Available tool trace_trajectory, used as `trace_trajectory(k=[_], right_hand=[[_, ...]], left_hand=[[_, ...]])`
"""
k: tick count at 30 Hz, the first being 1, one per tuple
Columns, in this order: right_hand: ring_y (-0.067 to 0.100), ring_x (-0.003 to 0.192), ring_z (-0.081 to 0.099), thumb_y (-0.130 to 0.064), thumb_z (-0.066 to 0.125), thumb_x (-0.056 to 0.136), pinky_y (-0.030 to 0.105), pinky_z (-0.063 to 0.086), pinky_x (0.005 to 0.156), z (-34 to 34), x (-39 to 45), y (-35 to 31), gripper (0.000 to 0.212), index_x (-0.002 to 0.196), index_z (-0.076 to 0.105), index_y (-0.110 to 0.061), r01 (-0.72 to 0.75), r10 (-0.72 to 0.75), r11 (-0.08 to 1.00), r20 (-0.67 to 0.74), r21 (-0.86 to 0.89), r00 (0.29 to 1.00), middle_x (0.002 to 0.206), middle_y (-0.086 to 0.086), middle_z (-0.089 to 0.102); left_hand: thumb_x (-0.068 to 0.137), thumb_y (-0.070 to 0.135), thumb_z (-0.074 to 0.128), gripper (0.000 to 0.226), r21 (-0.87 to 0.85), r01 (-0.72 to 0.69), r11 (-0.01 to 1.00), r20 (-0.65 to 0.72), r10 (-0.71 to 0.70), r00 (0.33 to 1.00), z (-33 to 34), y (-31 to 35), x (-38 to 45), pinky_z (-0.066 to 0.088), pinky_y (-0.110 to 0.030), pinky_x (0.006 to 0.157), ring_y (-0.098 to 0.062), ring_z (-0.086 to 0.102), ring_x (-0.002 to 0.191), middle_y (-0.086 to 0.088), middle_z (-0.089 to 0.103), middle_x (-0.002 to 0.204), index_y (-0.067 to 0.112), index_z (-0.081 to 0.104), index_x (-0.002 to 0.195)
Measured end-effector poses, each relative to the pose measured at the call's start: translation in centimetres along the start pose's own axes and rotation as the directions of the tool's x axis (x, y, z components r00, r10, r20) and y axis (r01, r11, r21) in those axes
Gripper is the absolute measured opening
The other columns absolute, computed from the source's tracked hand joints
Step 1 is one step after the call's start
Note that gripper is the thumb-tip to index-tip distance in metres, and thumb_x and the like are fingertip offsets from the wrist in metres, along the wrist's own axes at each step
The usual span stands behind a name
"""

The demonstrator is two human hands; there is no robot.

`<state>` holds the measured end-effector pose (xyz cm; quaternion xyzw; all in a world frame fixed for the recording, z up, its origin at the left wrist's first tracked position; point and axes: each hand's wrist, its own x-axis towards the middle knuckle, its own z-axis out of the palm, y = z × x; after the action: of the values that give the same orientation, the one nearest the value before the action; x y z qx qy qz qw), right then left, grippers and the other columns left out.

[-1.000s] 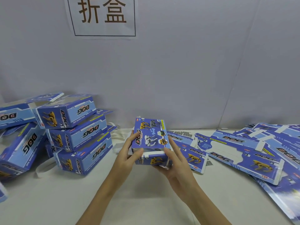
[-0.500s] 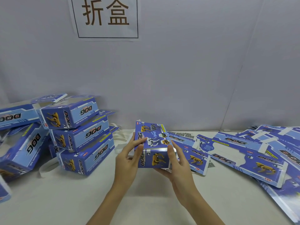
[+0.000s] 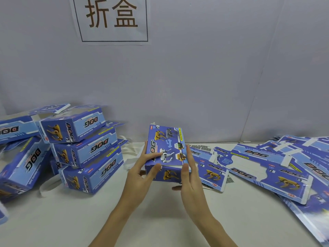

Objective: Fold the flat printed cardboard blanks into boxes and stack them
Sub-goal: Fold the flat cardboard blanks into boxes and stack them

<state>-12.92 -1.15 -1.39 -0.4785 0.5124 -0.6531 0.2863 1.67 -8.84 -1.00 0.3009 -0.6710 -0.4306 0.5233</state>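
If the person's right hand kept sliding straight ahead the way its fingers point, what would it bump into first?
The right hand lies along the side of the folded box, fingers pointing away toward the wall. Going on, it would probably cross the flat blanks beside the box, then reach the wall; depth is hard to judge.

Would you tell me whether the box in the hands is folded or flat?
Folded: the box shows a top and front face.
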Motion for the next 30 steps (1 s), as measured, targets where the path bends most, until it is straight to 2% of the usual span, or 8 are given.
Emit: trace_trajectory(k=[3,6,13,18,21,25,27,30], right_hand=[[0.020,0.147,0.045,-0.070,0.031,0.096,0.042,0.064,0.088,-0.6,0.0,0.5,0.056,0.146,0.009,-0.081,0.040,-0.042,0.980,-0.006,-0.195,0.999,0.171,-0.016,0.015],[0.025,0.149,0.044,-0.065,0.037,0.100,0.053,0.060,0.095,-1.0,0.1,0.8,0.058,0.151,0.013,-0.075,0.099,-0.097,0.970,0.019,-0.222,0.995,0.170,-0.009,0.025],[0.024,0.103,0.078,-0.047,0.061,0.098,0.039,0.063,0.061,-1.0,0.6,-0.3,0.038,0.134,0.060,-0.058,0.057,-0.057,0.998,-0.016,0.005,0.998,0.148,0.004,0.056],[0.019,0.112,0.075,-0.063,0.066,0.082,0.031,0.064,0.073,-1.3,1.0,-1.2,0.077,0.153,0.037,-0.060,-0.066,0.064,0.975,0.016,0.211,0.998,0.149,-0.008,0.054],[0.016,0.116,0.073,-0.066,0.082,0.068,0.025,0.063,0.073,-1.1,0.7,-1.5,0.102,0.156,0.032,-0.052,-0.155,0.154,0.953,0.025,0.261,0.988,0.150,-0.006,0.057],[0.003,0.146,0.044,-0.066,0.083,0.076,0.020,0.051,0.103,-0.6,-0.4,-0.2,0.112,0.164,0.016,-0.047,0.157,-0.154,0.981,0.035,-0.115,0.987,0.161,-0.025,0.039],[0.011,0.153,0.035,-0.069,0.068,0.089,0.029,0.047,0.112,0.0,-1.1,0.2,0.097,0.166,0.018,-0.040,0.289,-0.267,0.934,0.125,-0.211,0.955,0.164,-0.022,0.036],[0.014,0.148,0.043,-0.070,0.054,0.099,0.029,0.055,0.103,0.4,-0.9,-0.3,0.066,0.157,0.039,-0.043,0.289,-0.286,0.953,0.051,-0.087,0.957,0.157,-0.017,0.047]], left_hand=[[0.093,0.056,0.070,0.041,0.054,-0.012,0.998,0.025,0.010,1.000,-0.2,0.0,-0.1,0.063,-0.043,0.082,-0.014,0.073,0.107,0.029,0.062,0.130,0.044,0.063,0.131],[0.081,0.060,0.079,0.059,0.027,-0.004,1.000,0.063,0.003,0.998,0.0,0.2,-0.3,0.063,-0.040,0.083,-0.015,0.071,0.112,0.024,0.063,0.133,0.041,0.062,0.133],[0.075,0.032,0.086,0.036,-0.132,-0.002,0.991,-0.040,-0.004,0.999,0.2,0.4,0.0,0.063,-0.028,0.071,-0.011,0.075,0.103,0.021,0.072,0.118,0.035,0.075,0.110],[0.079,0.028,0.086,0.038,-0.226,-0.003,0.974,0.001,0.003,1.000,0.3,1.1,0.2,0.063,-0.028,0.076,-0.007,0.069,0.117,0.028,0.058,0.141,0.030,0.077,0.116],[0.088,0.053,0.074,0.038,-0.187,0.048,0.981,0.047,-0.040,0.998,0.3,1.4,0.2,0.061,-0.025,0.075,-0.009,0.068,0.118,0.018,0.056,0.144,0.032,0.072,0.120],[0.067,0.091,0.064,0.090,-0.103,0.123,0.987,0.083,-0.114,0.990,1.3,1.4,-0.2,0.051,-0.013,0.088,0.001,0.062,0.121,0.013,0.061,0.137,0.035,0.051,0.135],[0.062,0.084,0.074,0.096,-0.224,0.235,0.946,0.130,-0.210,0.969,1.5,1.3,-0.4,0.058,-0.023,0.086,-0.005,0.067,0.118,0.012,0.066,0.135,0.038,0.044,0.141],[0.068,0.061,0.080,0.084,-0.353,0.342,0.871,0.157,-0.305,0.939,0.4,1.5,0.0,0.058,-0.054,0.098,-0.025,0.071,0.115,0.001,0.070,0.134,0.036,0.051,0.142]])
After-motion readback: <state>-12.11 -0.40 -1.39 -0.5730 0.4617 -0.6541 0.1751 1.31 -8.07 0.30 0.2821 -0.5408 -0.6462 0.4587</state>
